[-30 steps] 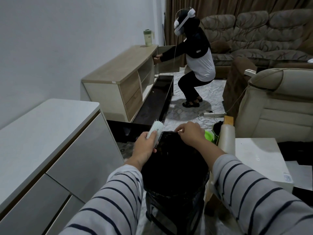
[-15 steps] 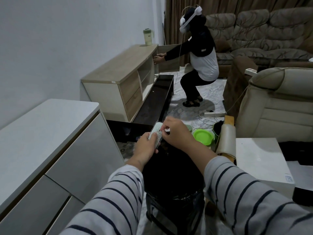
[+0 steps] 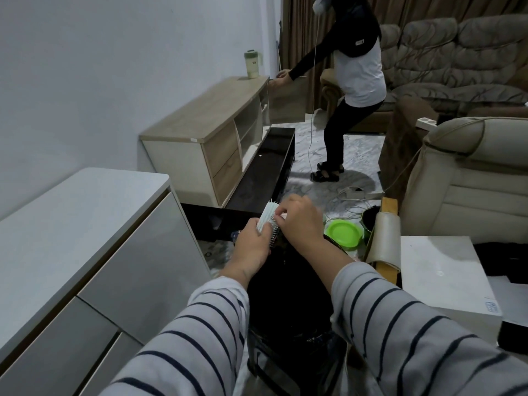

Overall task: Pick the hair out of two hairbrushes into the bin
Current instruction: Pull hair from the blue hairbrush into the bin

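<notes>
1. Since a second ago, my right hand [image 3: 300, 221] has come across from the bin's far rim to the brush head; the person at the far end of the room has risen from a squat to a standing lean.
2. My left hand [image 3: 253, 244] is closed around the handle of the white hairbrush [image 3: 268, 217], head pointing up and away from me, bristles facing right.
3. Right-hand fingertips [image 3: 278, 221] are pinched together against the bristles near the top of the head. Whether any hair is between them, I cannot tell: too small and dim.
4. Brush position: directly over the far edge of the black-lined bin [image 3: 288, 295], which stands on the floor between my forearms.
5. Second brush: not identified in this view.
6. Left of the bin: a white cabinet [image 3: 85, 224]. Right of it: a white table [image 3: 440, 270], with a green lid [image 3: 344, 232] on the floor just beyond the bin.
7. Far left: a wooden TV unit [image 3: 211, 124] against the wall, a pale green cup [image 3: 252, 64] upright on its far end. The other person's hands are at the unit's open door.
</notes>
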A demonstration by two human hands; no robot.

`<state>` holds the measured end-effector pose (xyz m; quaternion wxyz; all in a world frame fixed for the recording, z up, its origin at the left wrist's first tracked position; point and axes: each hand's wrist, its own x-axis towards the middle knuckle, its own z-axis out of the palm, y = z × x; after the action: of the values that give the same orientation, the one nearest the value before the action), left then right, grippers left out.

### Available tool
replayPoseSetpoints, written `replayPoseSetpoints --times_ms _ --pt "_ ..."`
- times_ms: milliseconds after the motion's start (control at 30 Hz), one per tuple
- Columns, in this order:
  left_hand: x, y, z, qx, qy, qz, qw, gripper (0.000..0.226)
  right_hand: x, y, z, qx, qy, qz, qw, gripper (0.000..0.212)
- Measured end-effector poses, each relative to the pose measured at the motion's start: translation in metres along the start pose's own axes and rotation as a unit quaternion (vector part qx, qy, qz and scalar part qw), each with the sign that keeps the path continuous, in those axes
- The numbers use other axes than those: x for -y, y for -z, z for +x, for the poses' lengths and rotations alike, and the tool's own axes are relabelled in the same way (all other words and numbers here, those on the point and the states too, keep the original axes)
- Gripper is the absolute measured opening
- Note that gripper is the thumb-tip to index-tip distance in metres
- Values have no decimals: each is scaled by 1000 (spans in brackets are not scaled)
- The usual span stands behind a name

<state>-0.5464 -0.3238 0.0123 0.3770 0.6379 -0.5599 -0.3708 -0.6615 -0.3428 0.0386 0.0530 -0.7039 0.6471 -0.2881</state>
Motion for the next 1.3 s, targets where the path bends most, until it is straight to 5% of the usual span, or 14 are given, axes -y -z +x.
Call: replayPoseSetpoints --times_ms 200,400,633,733,900,1033,1300 --pt "2 1 -1 5 -3 29 1000 21 0 -10 -7 -71 6 -29 997 12" --pt "1 -1 -2 12 26 8 1000 17 -4 -13 -6 -48 27 -88 995 14" --pt "-8 -3 -1 19 45 -17 999 21 -2 -7 -9 -36 -109 115 987 11" --pt "-8 -4 0 14 49 -22 998 21 1 -8 -5 10 -187 224 956 15" --pt "-6 0 0 5 52 -22 998 21 -4 -2 -4 57 -188 391 899 25" --pt "-8 3 1 -2 54 -37 998 24 -16 3 -3 41 -181 400 898 36" --pt "-4 13 1 -25 43 1 999 27 -37 -1 -4 60 -207 308 927 23"
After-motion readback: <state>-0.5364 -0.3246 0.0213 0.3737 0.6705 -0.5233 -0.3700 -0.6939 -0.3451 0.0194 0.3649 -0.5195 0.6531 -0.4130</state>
